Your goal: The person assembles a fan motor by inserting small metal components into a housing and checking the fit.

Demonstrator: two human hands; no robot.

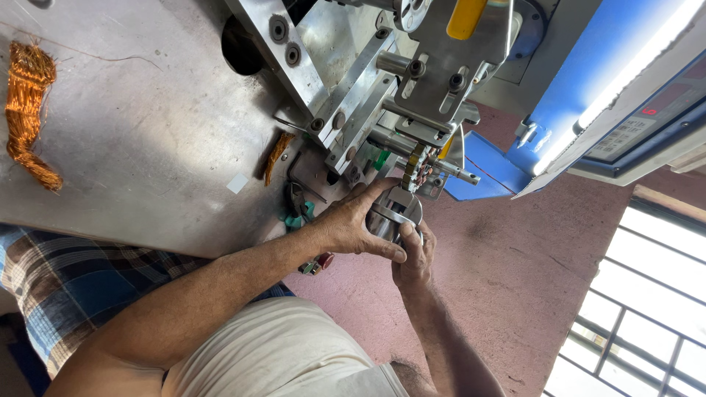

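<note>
1. As I scan from the far left, I see a loose bundle of copper wire [28,110] lying on the steel table [147,147], well apart from the hands.
2. Further along, a smaller tuft of copper scrap [277,156] and a white tag [237,183] lie on the same table, near the foot of the metal machine [382,81].
3. Just beside the table edge, I make out pliers with green grips [299,206]; they lie untouched.
4. My left hand [353,224] is closed around the metal cylinder [390,217], fingers wrapped over its top and side, thumb toward the machine.
5. The cylinder sits directly under the machine's small toothed wheel [415,167], close to touching it; I cannot tell whether they meet.
6. My right hand [413,261] cups the cylinder from below, fingers curled up against it, so both hands grip the same part.
7. To the right are the blue housing [566,88] and a window [647,309].
8. My worry: fingertips are very near the toothed wheel and shaft [460,175], so a slip could pinch them.
9. I also judge that an uneven grip could tilt the cylinder, making it jam or drop to the floor [515,279].
</note>
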